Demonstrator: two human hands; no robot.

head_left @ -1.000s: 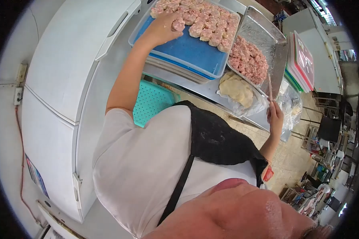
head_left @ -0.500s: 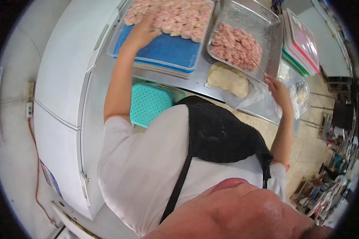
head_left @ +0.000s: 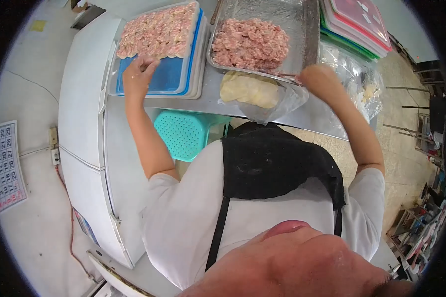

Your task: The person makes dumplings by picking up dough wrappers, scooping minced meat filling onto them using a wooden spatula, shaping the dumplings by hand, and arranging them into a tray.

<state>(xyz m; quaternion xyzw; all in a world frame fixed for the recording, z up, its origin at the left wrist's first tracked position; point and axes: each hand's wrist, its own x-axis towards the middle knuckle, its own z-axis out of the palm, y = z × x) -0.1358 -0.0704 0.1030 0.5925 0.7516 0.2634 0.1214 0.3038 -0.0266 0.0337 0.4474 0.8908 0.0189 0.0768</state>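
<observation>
Rows of meat-filled dumplings point(head_left: 156, 32) fill the far part of a clear plastic tray with a blue base point(head_left: 166, 76). My left hand point(head_left: 139, 76) is over the tray by the nearest row, fingers bent together in a pinch; whatever is between them is too small to make out. Closed around a thin stick-like tool point(head_left: 286, 75), my right hand point(head_left: 318, 81) is at the near right corner of a metal pan point(head_left: 298, 34). The tool points toward the raw minced meat point(head_left: 250, 44). Pale round dough wrappers point(head_left: 249, 90) lie on plastic before the pan.
Stacked coloured lids point(head_left: 357, 24) and a clear plastic bag point(head_left: 352, 74) occupy the table's right side. A turquoise perforated stool point(head_left: 182, 134) stands below the table edge. To the left is a white refrigerator point(head_left: 82, 104), with a calendar point(head_left: 9, 163) on the wall.
My left hand has drawn back from above the dumplings to their nearest row, its fingers more bent. My right hand has come to the pan's corner, still holding the tool. The view has shifted.
</observation>
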